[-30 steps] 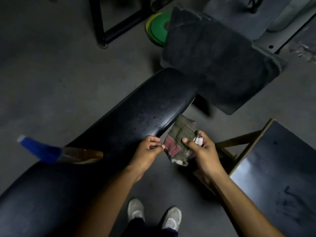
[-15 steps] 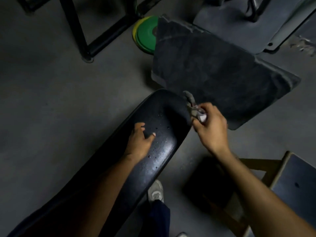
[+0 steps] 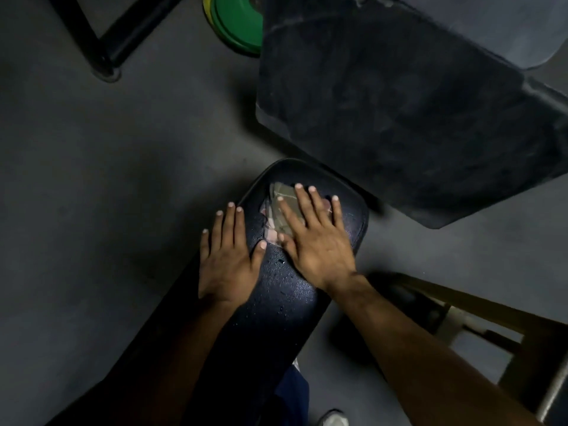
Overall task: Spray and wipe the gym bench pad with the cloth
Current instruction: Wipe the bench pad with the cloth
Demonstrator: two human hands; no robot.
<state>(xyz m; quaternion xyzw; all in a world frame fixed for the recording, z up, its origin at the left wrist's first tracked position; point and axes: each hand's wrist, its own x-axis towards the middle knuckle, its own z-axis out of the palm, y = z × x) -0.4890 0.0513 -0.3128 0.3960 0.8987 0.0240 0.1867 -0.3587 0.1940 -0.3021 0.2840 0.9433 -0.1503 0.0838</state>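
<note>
The gym bench pad (image 3: 285, 290), a black glossy cushion, ran from the lower left toward the centre of the head view, its rounded end just short of a large dark angled pad (image 3: 399, 118). Small droplets were visible on its surface near the hands. The cloth (image 3: 281, 207), olive with pinkish patches, lay flat on the pad near the rounded end. The right hand (image 3: 316, 241) was pressed flat on top of the cloth, fingers spread and extended, not curled around it. The left hand (image 3: 229, 259) lay flat and open on the pad's left edge, just beside the right hand but not touching it, its thumb resting on the pad surface. A green weight plate (image 3: 236, 23) sat on the grey floor (image 3: 92, 179) at the top of the view.
</note>
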